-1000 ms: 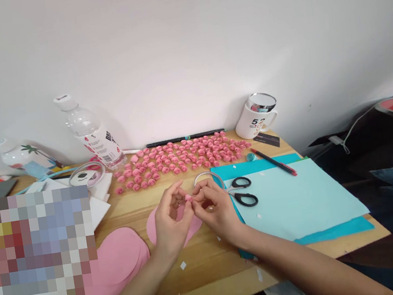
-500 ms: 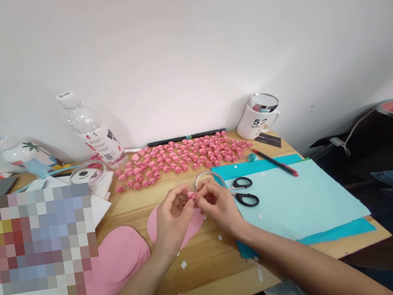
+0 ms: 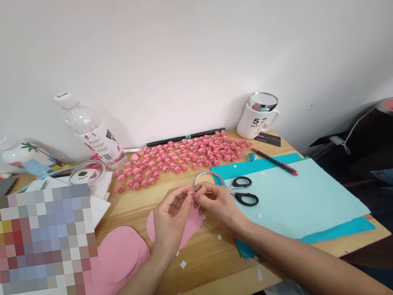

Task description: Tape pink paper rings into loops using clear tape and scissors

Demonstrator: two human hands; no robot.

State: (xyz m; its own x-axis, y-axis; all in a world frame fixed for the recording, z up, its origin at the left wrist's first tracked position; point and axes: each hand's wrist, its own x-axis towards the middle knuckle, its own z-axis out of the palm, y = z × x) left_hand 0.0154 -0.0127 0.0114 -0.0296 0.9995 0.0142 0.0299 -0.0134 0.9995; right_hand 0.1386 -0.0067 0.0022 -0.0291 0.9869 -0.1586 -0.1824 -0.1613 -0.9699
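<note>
Both hands meet above the wooden desk (image 3: 206,259), pinching one small rolled pink paper rose (image 3: 190,194) between their fingertips. My left hand (image 3: 170,220) holds it from the left, fingers curled. My right hand (image 3: 215,206) grips it from the right with thumb and forefinger. Under the hands lies a pink paper cut-out (image 3: 186,224). Behind them, many finished pink paper roses (image 3: 179,159) lie in rows near the wall. A clear tape ring (image 3: 207,179) sits just beyond my right hand.
Black-handled scissors (image 3: 243,190) rest on light blue paper (image 3: 300,201) at right, with a red pen (image 3: 275,161) and white mug (image 3: 256,118) behind. Two water bottles (image 3: 90,131) stand at back left. A larger pink sheet (image 3: 116,263) lies front left, white paper scraps about.
The hands have shifted slightly and closed tighter on the little pink rose, turning it between the fingertips. Nothing else on the desk has moved.
</note>
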